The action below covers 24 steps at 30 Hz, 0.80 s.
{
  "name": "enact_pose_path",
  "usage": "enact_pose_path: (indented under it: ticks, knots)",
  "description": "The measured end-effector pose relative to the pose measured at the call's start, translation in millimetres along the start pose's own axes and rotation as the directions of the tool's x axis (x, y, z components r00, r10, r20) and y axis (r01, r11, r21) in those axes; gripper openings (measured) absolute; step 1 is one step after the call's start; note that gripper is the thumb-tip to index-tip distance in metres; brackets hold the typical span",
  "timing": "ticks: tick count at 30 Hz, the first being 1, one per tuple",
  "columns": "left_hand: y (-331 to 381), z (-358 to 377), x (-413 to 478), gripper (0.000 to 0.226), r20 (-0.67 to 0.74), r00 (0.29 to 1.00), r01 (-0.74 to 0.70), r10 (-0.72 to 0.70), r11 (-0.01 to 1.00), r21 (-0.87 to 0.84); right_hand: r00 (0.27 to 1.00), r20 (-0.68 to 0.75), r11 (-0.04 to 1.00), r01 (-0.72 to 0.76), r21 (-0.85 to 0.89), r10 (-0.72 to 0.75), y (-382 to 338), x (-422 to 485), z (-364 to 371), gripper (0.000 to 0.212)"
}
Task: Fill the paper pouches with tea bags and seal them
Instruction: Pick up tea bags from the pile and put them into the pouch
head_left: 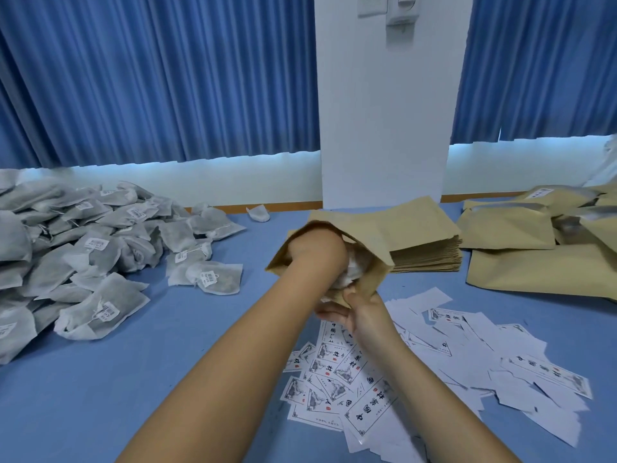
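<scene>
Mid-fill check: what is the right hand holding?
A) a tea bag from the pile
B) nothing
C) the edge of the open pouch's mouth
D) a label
C: the right hand pinches the lower edge of the pouch at its mouth, above the labels lying on the table.

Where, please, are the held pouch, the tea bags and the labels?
pouch [370, 279], head view, lower wall.
tea bags [100, 248], head view, middle of pile.
labels [337, 369], head view, one printed label.
</scene>
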<state>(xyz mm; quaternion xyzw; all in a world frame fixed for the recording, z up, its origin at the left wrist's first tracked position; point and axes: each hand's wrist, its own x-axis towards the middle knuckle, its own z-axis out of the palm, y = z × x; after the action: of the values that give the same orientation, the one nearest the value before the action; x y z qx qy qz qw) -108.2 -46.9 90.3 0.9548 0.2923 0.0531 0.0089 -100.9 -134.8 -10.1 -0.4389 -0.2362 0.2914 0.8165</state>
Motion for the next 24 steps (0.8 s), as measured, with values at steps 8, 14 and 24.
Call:
enact_pose_path:
  ticks: [8, 14, 24]
  knots:
    - [-42.1, 13.5, 3.5, 0.051, 0.222, 0.961, 0.134, -0.163, 0.981, 0.140, 0.942, 0.335, 0.990, 0.038, -0.135, 0.009, 16.1, -18.3, 16.8, 0.027]
    - [-12.3, 24.6, -45.0, 0.034, -0.107, 0.974, -0.200, 0.200, 0.980, 0.018, 0.995, -0.043, 0.995, -0.089, -0.051, 0.087, -11.3, 0.5, -3.3, 0.025]
    - [-78.4, 107.8, -53.0, 0.050, -0.632, 0.775, -0.445, 0.011, 0.721, -0.532, 0.930, 0.237, 0.775, -0.075, -0.628, 0.282, -34.8, 10.1, -52.0, 0.075]
